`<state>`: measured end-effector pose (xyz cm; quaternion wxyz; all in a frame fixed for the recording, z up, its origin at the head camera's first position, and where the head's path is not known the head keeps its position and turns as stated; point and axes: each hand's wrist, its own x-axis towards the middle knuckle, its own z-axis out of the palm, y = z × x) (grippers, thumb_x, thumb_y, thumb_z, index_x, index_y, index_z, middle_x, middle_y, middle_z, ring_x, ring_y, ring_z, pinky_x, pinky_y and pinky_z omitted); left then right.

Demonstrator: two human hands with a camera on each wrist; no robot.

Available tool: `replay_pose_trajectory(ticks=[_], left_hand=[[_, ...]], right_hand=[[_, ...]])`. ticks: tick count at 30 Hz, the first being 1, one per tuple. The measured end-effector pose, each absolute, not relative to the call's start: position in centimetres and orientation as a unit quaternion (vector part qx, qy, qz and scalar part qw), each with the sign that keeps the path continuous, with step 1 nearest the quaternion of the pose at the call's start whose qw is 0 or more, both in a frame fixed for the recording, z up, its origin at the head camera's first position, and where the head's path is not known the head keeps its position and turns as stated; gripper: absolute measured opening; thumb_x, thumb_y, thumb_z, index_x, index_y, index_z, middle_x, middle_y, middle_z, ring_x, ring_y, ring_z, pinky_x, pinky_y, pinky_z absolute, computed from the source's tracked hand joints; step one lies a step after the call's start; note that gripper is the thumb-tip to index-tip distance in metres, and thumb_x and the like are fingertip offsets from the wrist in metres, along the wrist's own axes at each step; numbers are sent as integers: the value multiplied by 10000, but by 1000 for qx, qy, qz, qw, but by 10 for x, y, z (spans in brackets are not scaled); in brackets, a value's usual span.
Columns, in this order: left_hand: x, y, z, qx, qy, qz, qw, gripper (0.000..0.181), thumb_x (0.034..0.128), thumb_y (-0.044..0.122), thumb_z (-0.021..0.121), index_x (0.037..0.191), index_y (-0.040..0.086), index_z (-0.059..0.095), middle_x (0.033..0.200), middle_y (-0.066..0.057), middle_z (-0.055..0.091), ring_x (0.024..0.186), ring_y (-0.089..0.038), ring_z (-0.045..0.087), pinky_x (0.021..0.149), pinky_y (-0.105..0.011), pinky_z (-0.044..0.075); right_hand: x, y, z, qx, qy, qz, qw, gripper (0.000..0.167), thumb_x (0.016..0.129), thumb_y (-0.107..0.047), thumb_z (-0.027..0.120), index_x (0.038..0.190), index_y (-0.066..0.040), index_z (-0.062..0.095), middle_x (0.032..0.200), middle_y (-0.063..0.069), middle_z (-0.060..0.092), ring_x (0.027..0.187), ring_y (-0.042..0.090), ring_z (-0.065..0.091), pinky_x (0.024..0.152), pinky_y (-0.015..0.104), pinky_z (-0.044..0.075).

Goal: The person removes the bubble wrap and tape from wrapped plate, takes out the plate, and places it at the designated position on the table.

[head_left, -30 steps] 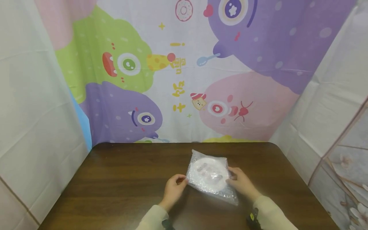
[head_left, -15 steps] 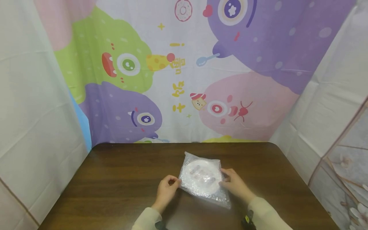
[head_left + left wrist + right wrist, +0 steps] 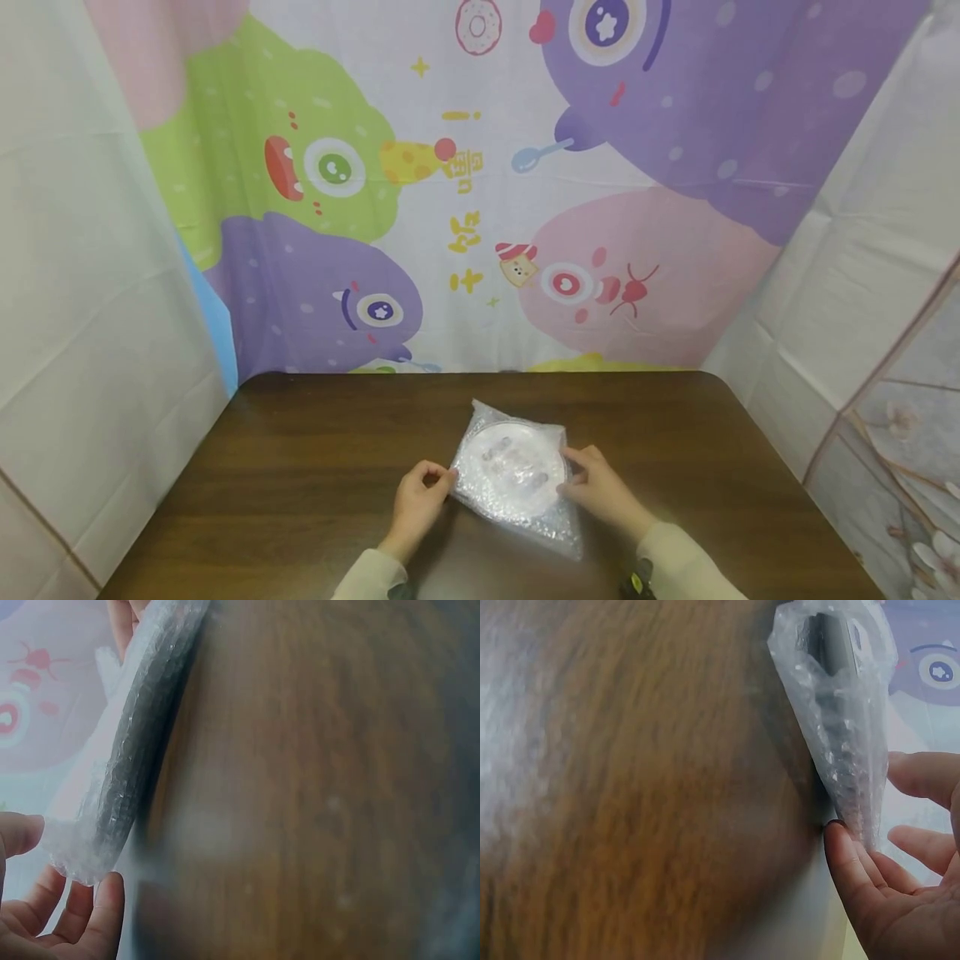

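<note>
A bubble-wrapped packet (image 3: 517,483) sits between the two hands — over the brown wood-grain table (image 3: 300,467), in from its far edge and well apart from both rounded far corners; whether it touches the tabletop cannot be told. The left hand (image 3: 416,504) pinches the packet's left edge, thumb on the upper face and fingertips beneath; the right hand (image 3: 600,492) grasps the right edge likewise. The wrap is clear, dimpled and glossy, with loose pointed corners. Through it shows a round, whitish disc (image 3: 502,471) with a thin rim line and greyish patches — too blurred to read. Behind, a cartoon-printed cloth (image 3: 438,342) carries yellow Chinese characters (image 3: 465,229), turned sideways, with an exclamation mark.
</note>
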<state>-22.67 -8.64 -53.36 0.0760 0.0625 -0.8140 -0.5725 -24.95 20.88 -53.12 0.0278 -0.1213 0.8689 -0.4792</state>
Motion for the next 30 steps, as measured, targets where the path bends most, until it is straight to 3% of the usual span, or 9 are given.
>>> replay_pose_trajectory(ticks=[5, 13, 19, 30], left_hand=[[-226, -88, -535, 66, -817, -566, 82, 200, 850, 223, 730, 878, 39, 658, 828, -60, 652, 742, -115, 526, 659, -253, 432], [-229, -81, -535, 27, -784, -616, 72, 317, 883, 185, 706, 1095, -46, 661, 1074, -196, 703, 909, -195, 668, 718, -222, 517], [-230, -77, -536, 17, -781, -620, 69, 307, 880, 133, 698, 1108, -71, 671, 1049, -212, 711, 871, -170, 655, 697, -186, 511], [-224, -79, -538, 43, -784, -615, 77, 328, 867, 147, 718, 1122, -53, 668, 1060, -200, 707, 869, -163, 641, 690, -198, 500]], right_hand=[[-250, 208, -536, -108, 870, -481, 24, 631, 786, -55, 745, 1369, 23, 519, 1124, 173, 536, 884, 195, 646, 714, 228, 558], [-251, 205, -530, -64, 865, -498, 4, 552, 840, -53, 720, 1364, -48, 545, 1302, 206, 545, 1076, 366, 643, 840, 385, 585], [-251, 200, -528, -68, 868, -491, 10, 566, 841, -66, 716, 1370, -2, 527, 1382, 219, 523, 1115, 397, 622, 859, 406, 579], [-251, 196, -530, -90, 872, -481, 5, 557, 820, -46, 727, 1343, 19, 547, 1323, 222, 556, 1068, 367, 638, 832, 377, 584]])
